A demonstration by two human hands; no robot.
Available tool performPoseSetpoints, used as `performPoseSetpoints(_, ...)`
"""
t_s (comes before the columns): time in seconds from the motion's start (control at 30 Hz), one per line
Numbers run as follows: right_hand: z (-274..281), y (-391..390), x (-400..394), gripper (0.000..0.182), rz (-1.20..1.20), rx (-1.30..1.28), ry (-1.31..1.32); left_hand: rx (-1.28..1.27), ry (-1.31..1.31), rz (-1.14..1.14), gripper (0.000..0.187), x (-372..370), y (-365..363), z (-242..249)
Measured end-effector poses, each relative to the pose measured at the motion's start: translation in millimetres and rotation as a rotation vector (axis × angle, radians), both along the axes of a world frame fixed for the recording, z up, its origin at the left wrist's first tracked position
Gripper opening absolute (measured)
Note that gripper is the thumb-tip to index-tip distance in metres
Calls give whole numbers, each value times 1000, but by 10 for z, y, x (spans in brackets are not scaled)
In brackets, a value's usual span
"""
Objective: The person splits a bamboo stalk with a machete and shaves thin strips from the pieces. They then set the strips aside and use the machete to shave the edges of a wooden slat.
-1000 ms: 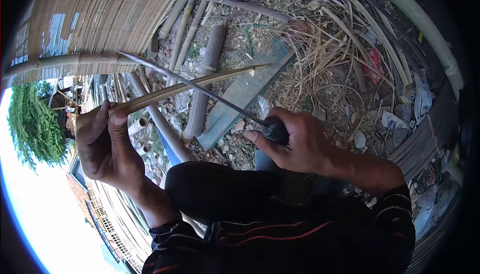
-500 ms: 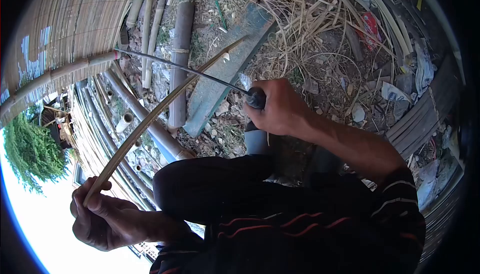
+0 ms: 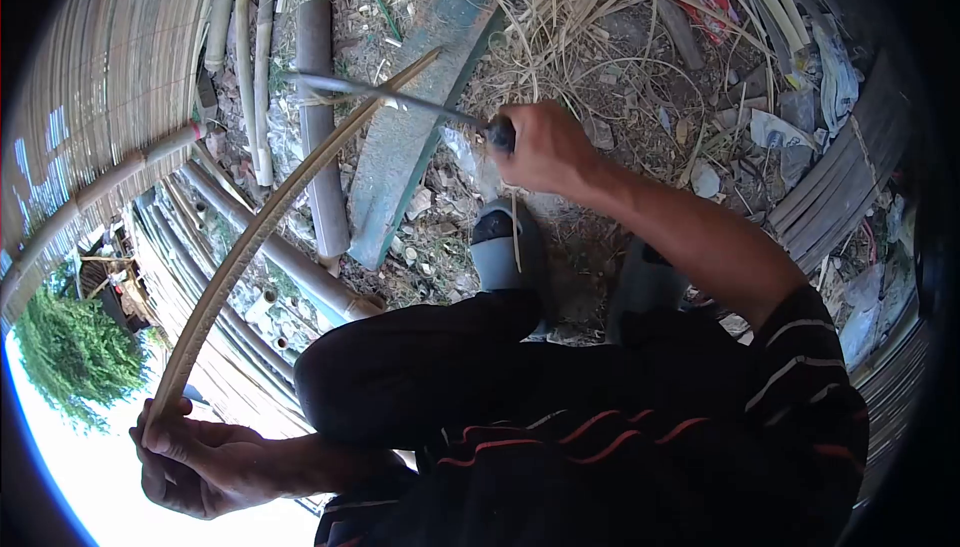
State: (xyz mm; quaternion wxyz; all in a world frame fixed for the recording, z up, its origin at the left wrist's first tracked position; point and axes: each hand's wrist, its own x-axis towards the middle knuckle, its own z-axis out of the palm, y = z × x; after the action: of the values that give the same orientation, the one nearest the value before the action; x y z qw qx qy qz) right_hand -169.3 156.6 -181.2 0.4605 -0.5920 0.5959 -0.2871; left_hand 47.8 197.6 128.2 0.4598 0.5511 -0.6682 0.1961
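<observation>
My left hand (image 3: 195, 467), at the lower left, is closed round the near end of a long, bent bamboo strip (image 3: 252, 232). The strip rises to the upper right, its far tip overlapping a weathered blue-green board (image 3: 385, 187) on the ground. In my right hand (image 3: 545, 152) is the dark handle of a long knife (image 3: 425, 107). Its thin blade points left and crosses the strip near the far end, slightly blurred by motion.
A bamboo pole (image 3: 313, 117) lies left of the board. Loose shavings (image 3: 560, 17) are heaped beyond it. My sandalled foot (image 3: 495, 247) rests just below. A slatted bamboo screen (image 3: 120, 57) stands at the left, with more poles (image 3: 260, 237) beneath it.
The knife has moved up and left along the strip, its blade now tilted flatter. The strip's far tip has shifted up and left, and my left hand slightly down. The view has shifted too.
</observation>
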Motion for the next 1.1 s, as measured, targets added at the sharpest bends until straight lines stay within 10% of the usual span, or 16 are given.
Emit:
performPoseSetpoints(0.07, -331, -228, -208, 25, 126, 314, 174, 3, 15, 4, 20, -49, -4, 11)
performPoseSetpoints(0.23, -379, 26, -178, 29, 54, 28, 97, 38, 37, -95, 13, 150, -33, 7)
performPoseSetpoints(0.4, -593, -225, -344, 29, 72, 300, 233, -54, 290, -157, 20, 222, -232, -36)
performPoseSetpoints(0.47, -461, -223, -267, 28, 55, 448, 89, 294, 556, -731, 24, 364, -384, -16)
performPoseSetpoints(0.53, -271, -147, -136, 29, 18, 181, 98, -119, 502, -379, 23, -279, -747, -203)
performPoseSetpoints(0.63, 386, -115, 68, 31, 23, -19, -93, 143, 547, -700, 20, -65, -704, -109)
performPoseSetpoints(0.83, 704, 35, 443, 39, 158, -444, -265, -296, 511, -217, 18, -412, -786, -277)
performPoseSetpoints(0.93, 69, -218, 384, 30, 108, 23, 48, -369, 526, -84, 18, -402, -806, -340)
performPoseSetpoints(1.1, 567, -24, 203, 30, 286, -231, -125, -283, 625, -301, 13, -44, -603, -249)
